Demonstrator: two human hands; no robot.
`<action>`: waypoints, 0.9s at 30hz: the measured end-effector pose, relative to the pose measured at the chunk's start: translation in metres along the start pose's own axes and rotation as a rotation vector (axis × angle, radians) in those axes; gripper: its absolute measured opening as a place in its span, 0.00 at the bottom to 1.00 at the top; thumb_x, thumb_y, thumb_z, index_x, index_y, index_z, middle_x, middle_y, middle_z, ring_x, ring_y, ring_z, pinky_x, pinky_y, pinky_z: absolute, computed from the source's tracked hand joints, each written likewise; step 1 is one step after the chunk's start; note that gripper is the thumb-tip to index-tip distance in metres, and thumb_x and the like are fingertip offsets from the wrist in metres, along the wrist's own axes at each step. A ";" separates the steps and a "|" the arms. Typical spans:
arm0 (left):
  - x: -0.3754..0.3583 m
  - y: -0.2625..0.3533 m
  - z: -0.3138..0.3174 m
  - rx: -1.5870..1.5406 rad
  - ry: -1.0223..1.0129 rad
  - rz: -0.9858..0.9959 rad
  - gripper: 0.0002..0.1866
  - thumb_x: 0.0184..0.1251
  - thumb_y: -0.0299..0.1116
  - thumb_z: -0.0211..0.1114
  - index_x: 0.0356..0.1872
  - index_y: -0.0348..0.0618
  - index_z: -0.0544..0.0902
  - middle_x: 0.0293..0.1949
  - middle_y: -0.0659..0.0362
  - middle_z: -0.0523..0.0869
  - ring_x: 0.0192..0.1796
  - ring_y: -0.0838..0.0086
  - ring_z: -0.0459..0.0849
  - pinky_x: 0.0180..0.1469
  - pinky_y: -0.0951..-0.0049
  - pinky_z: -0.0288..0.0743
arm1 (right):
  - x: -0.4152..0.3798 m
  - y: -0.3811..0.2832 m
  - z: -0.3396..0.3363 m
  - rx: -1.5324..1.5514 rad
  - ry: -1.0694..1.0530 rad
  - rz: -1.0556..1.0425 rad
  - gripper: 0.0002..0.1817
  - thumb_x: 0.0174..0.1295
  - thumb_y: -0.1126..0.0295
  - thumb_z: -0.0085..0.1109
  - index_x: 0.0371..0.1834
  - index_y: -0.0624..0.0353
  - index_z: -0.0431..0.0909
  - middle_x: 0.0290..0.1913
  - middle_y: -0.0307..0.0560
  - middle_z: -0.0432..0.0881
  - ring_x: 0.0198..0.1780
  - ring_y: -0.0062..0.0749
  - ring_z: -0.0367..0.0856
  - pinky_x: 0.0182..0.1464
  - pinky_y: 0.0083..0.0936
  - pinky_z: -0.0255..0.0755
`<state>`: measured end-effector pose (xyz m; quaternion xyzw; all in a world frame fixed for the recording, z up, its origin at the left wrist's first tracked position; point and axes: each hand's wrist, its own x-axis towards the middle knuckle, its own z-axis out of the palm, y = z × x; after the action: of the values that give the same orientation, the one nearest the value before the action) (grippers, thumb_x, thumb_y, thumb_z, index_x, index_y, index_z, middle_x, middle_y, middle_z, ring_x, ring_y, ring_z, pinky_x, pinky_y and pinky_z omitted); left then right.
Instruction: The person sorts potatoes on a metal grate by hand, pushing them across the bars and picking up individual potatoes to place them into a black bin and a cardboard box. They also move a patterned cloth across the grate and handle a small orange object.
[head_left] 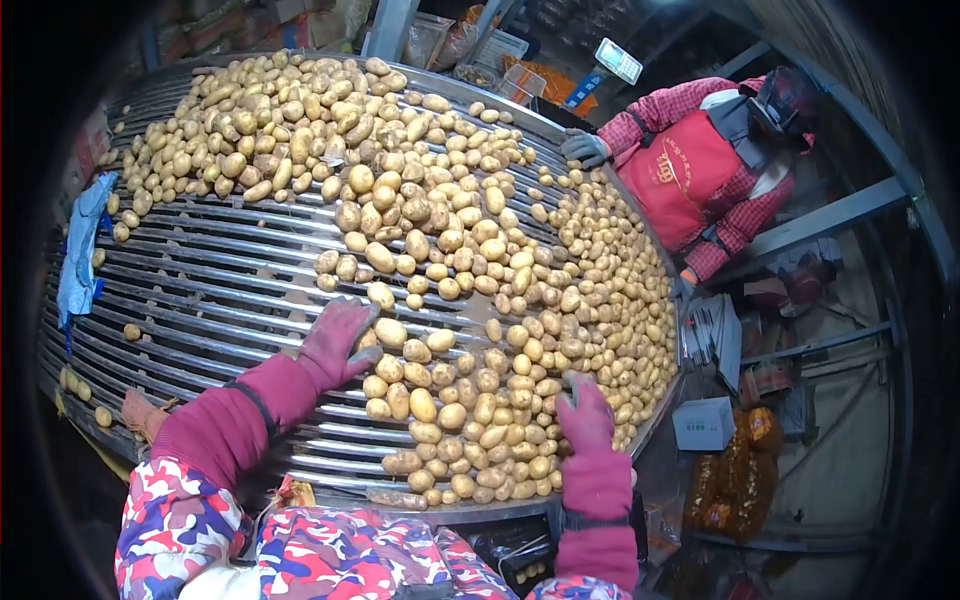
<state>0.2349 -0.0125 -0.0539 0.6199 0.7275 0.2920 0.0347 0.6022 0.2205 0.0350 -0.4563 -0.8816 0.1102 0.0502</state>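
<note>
Many yellow-brown potatoes (480, 250) lie heaped over a rack of metal bars (220, 260). My left hand (342, 338), in a dirty pink glove with grey fingertips, rests at the left edge of the near potatoes, its fingers apart and nothing in them. On the right, my right hand (585, 410), gloved the same way, touches potatoes near the front right of the heap. Its fingers point away from me and look partly bent; whether a potato is under them is hidden.
Across the rack at the upper right stands a co-worker in a red apron (680, 170), with grey gloves at the edge. A blue cloth (85, 245) hangs at the left rim. A white box (704, 424) and a filled net sack (735, 475) are at the right.
</note>
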 end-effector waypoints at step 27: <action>-0.001 0.003 0.001 0.018 0.012 0.018 0.36 0.61 0.47 0.70 0.69 0.41 0.72 0.61 0.45 0.78 0.67 0.47 0.72 0.74 0.49 0.60 | 0.064 0.015 0.130 1.003 -0.029 0.107 0.35 0.60 0.61 0.69 0.70 0.61 0.70 0.53 0.48 0.82 0.43 0.33 0.84 0.44 0.26 0.80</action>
<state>0.2383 -0.0124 -0.0539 0.6250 0.7247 0.2894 0.0224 0.5520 0.2615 -0.0959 -0.4190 -0.6962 0.5288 0.2453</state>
